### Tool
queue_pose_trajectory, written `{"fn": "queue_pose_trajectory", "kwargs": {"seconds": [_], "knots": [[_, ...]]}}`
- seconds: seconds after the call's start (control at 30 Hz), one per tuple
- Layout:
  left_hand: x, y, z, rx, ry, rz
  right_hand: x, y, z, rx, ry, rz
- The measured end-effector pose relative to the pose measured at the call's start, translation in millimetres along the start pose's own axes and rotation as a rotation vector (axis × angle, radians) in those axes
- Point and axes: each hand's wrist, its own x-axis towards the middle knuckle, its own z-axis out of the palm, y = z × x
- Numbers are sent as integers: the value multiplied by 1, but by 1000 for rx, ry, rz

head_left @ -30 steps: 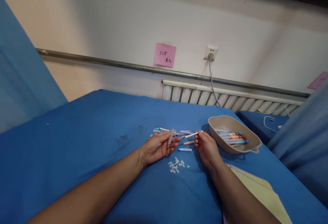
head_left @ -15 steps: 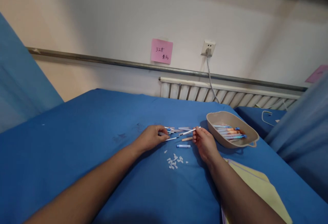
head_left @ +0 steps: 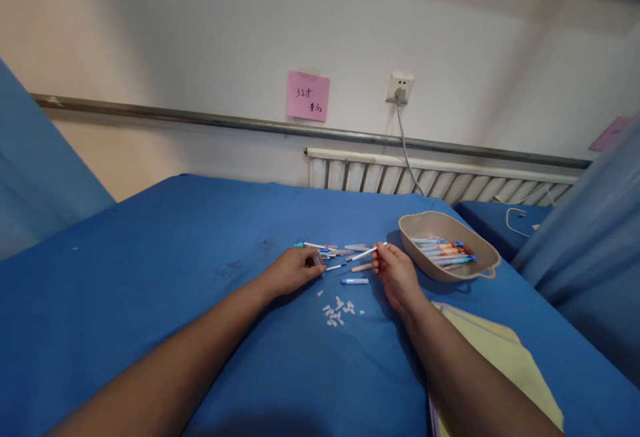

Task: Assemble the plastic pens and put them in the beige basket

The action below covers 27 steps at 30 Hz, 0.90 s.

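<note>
My right hand [head_left: 397, 275] pinches a slim white pen refill [head_left: 362, 254], its dark tip pointing left. My left hand [head_left: 293, 271] is closed, thumb against fingers, around something small and see-through that I cannot make out. Just right of its fingertips lies another white refill [head_left: 335, 267] with a dark tip. Behind the hands is a loose pile of pen parts [head_left: 340, 251], partly hidden by my left hand. Between the hands lie an orange-beige pen barrel [head_left: 362, 267] and a short light-blue pen part [head_left: 355, 281]. Several small white cone-shaped pieces [head_left: 339, 311] are scattered nearer to me.
A beige basket [head_left: 487, 250] holding several blue and orange pens [head_left: 445, 250] stands at the right. A yellow cloth [head_left: 495, 357] lies under my right forearm. Blue sheeting [head_left: 125, 303] covers the surface. Behind it are a radiator [head_left: 360, 173], a wall rail and a plugged-in socket [head_left: 400, 88].
My left hand has drawn slightly left from the pile, uncovering more pen parts behind it. The right hand keeps its refill nearly in place. The whole view has shifted slightly.
</note>
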Motion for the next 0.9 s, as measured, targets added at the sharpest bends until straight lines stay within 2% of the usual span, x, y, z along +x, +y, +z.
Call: {"fn": "queue_pose_trajectory", "kwargs": {"seconds": [0.27, 0.47, 0.63, 0.77, 0.9], "knots": [[2, -4, 1, -53, 101, -6, 1, 3, -2, 8, -6, -6], [0, 2, 1, -81, 75, -14, 3, 3, -2, 6, -12, -6], [-2, 6, 2, -12, -46, 10, 1, 2, -1, -8, -5, -12], [-2, 5, 1, -56, 4, -2, 0, 0, 1, -25, -1, -17], [-3, 10, 0, 0, 10, -10, 1, 0, 0, -76, 28, -44]]}}
